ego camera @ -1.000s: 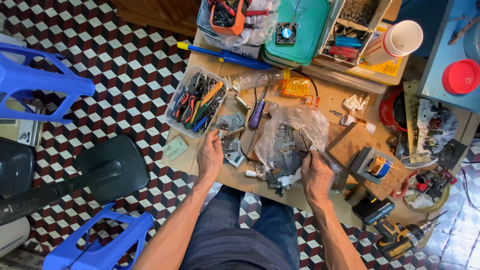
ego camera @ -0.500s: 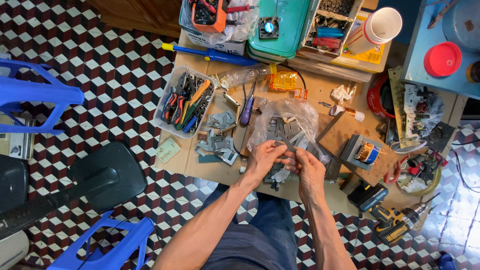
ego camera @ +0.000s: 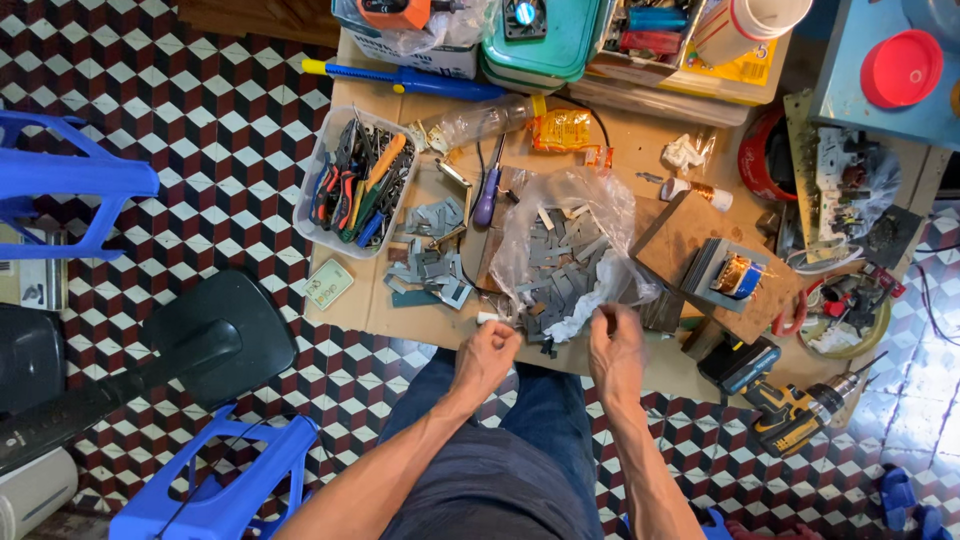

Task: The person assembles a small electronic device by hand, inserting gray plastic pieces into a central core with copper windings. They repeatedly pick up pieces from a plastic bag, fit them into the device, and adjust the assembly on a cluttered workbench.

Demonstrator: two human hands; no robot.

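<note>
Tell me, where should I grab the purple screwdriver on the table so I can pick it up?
Probably grab the purple screwdriver by its fat handle, the end nearer the person, coming down from above. It lies flat on the cardboard, its thin metal shaft pointing away toward the far side, and the rounded handle gives fingers more to hold.

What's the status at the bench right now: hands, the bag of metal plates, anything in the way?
Left hand closed at bench edge; contents hidden. Right hand at white crumpled piece, grip unclear. Clear plastic bag of grey plates open. Loose plates beside it.

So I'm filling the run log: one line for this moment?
left hand: near plastic bag | right hand: at bag's edge | grip: unclear
</note>
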